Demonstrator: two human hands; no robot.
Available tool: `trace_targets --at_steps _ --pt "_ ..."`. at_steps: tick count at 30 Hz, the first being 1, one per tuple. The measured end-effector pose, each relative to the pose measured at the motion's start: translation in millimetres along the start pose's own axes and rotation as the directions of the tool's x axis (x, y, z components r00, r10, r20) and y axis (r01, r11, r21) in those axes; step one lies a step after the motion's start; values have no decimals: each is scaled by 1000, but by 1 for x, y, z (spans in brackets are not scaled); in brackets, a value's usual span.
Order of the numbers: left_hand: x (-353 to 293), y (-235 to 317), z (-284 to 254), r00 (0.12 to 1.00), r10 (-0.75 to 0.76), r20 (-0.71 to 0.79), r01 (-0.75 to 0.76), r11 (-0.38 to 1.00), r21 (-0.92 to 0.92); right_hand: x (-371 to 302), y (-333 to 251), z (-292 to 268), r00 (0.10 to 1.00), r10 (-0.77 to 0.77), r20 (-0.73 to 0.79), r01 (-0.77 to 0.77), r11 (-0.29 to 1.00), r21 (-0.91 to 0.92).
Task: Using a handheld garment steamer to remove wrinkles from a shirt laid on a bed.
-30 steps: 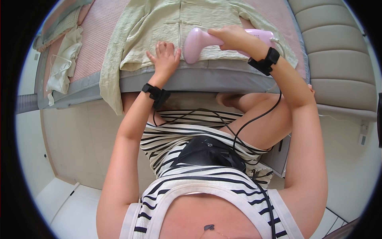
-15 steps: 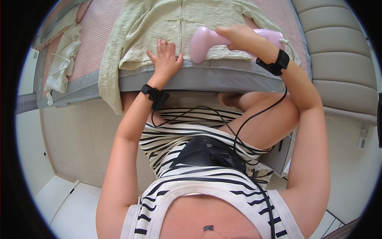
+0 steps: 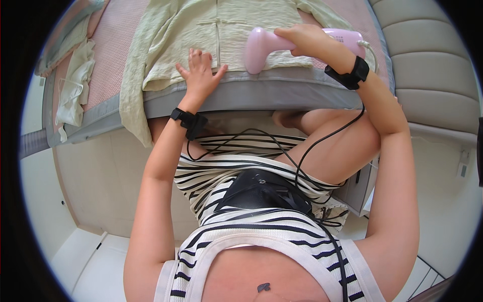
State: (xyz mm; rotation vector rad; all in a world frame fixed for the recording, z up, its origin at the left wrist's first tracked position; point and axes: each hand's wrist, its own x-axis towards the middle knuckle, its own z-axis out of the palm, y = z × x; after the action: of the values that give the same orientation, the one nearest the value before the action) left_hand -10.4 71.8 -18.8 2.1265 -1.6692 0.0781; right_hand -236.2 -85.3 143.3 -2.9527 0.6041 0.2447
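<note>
A pale green shirt [image 3: 176, 40] lies spread over the bed, its lower hem near the front edge and one sleeve hanging down at the left. My left hand [image 3: 200, 78] rests on the shirt by the hem, fingers spread, beside the dark centre line of its front. In my right hand [image 3: 312, 43] is a pink handheld garment steamer [image 3: 256, 53], gripped by its handle. Its wide head points down at the shirt's right front, near the hem. Whether the head touches the cloth I cannot tell. A white cord leaves the steamer's back end.
The bed [image 3: 113, 55] has a pink quilted cover and a grey side. A padded beige headboard [image 3: 427, 60] stands at the right. White cloth [image 3: 78, 85] lies at the bed's left end. Black cables [image 3: 327, 138] run from my wristbands across my lap.
The view has shifted slightly, so the shirt and my left hand appear a little further left. The steamer head sits slightly higher and further right relative to the shirt. Both hands keep their poses.
</note>
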Motion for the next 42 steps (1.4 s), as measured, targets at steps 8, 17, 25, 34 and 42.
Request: trace_targets --at_steps 8,17,25,34,42 --pt "0 -3 3 1000 8 1 -8 999 45 9 -7 7 997 -45 -64 48 998 48" --pt "4 2 -9 992 -44 122 36 997 67 -19 22 -1 996 85 -28 -85 996 17" --pt "12 3 -11 963 -104 248 81 992 99 -13 23 10 997 -35 -75 29 996 -83" --pt "10 -6 -16 957 -54 287 59 998 -9 18 2 6 996 -54 -70 46 993 -111" --pt "7 -8 -13 964 -48 261 58 998 -30 -9 24 9 997 -47 -60 38 991 -132"
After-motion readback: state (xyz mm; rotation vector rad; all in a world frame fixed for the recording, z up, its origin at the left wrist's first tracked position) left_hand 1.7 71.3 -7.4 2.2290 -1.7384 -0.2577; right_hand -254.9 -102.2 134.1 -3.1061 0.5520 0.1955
